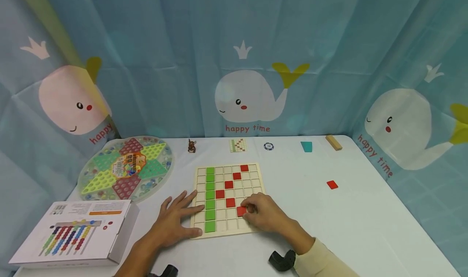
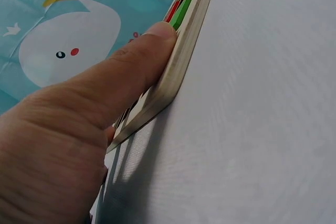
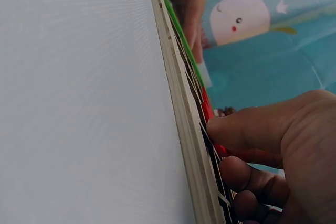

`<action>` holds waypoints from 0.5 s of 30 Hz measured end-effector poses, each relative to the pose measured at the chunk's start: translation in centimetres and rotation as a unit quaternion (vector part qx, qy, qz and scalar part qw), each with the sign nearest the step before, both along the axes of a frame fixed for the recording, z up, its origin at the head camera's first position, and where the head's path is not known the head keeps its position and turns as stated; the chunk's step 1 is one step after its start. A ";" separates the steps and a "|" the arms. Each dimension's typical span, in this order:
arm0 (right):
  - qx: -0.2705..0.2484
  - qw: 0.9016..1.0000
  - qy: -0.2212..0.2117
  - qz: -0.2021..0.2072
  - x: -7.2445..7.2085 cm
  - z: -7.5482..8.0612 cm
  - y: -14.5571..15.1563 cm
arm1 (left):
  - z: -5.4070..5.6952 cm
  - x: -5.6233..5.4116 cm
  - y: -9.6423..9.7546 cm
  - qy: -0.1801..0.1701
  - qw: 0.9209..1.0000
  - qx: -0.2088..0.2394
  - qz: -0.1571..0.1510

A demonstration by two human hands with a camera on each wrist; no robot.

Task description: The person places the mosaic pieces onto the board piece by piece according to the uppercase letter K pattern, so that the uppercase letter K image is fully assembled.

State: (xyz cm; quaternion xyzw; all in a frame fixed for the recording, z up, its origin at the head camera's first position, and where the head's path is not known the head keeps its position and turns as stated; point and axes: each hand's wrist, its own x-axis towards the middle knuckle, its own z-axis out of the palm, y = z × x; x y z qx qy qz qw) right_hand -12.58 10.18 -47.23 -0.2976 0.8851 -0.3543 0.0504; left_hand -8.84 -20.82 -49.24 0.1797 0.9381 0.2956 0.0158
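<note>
A wooden grid board (image 1: 221,227) lies on the table with a column of green tiles (image 1: 210,204) on its left side and a bent line of red tiles (image 1: 228,184). My left hand (image 1: 174,220) rests with spread fingers along the board's left edge, its thumb (image 2: 149,51) on the near corner. Over the lower right squares, my right hand (image 1: 265,213) pinches a red tile (image 1: 241,211) between thumb and fingers. The right wrist view has that thumb (image 3: 231,129) at the red piece, low over the board's rim (image 3: 181,114).
A single red tile (image 1: 332,184) lies to the right. Along the back are a small brown figurine (image 1: 191,146), a pattern card (image 1: 238,145), a round chip (image 1: 268,146), a teal piece (image 1: 306,146) and a wooden block (image 1: 333,142). Leftward sit a round game board (image 1: 149,189) and a white box (image 1: 69,232).
</note>
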 end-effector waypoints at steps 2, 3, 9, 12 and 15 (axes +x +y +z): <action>0.003 1.000 -0.002 0.000 0.0 0.1 -0.1 | 0.0 0.0 0.0 0.001 1.000 0.000 0.000; 0.004 1.000 -0.002 0.001 0.0 0.2 -0.1 | 0.0 0.0 -0.1 0.003 1.000 0.000 0.000; 0.012 1.000 0.011 0.007 -0.1 0.2 -0.1 | 0.1 0.0 -0.2 0.008 1.000 0.002 -0.001; 0.011 1.000 0.011 0.011 0.0 0.3 0.0 | 0.0 0.0 -0.1 0.008 1.000 0.000 0.000; 0.002 1.000 0.005 0.011 0.1 0.7 0.3 | -0.1 0.0 0.0 0.004 1.000 0.001 0.001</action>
